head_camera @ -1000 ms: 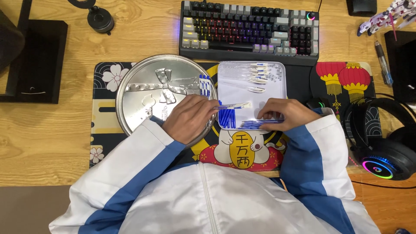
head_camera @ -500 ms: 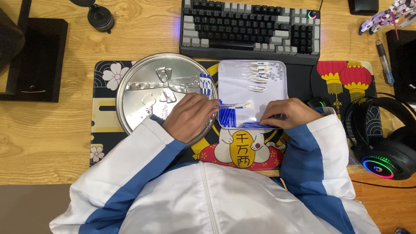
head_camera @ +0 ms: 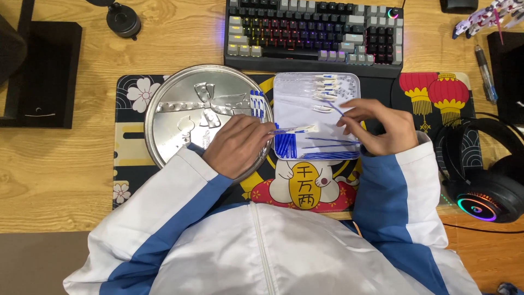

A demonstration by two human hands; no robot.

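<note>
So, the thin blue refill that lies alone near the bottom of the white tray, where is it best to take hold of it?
Probably at its right end, coming from the right hand. The blue refill lies flat, running left to right in the white tray. Its left end sits close to the stacked blue pieces, while the right end is freer. Pinch it from above with two fingertips.

By the keyboard: one round silver tray, one white tray, two hands, one headset, one pen. The small blue-and-white pieces are too many and too small to count.
</note>
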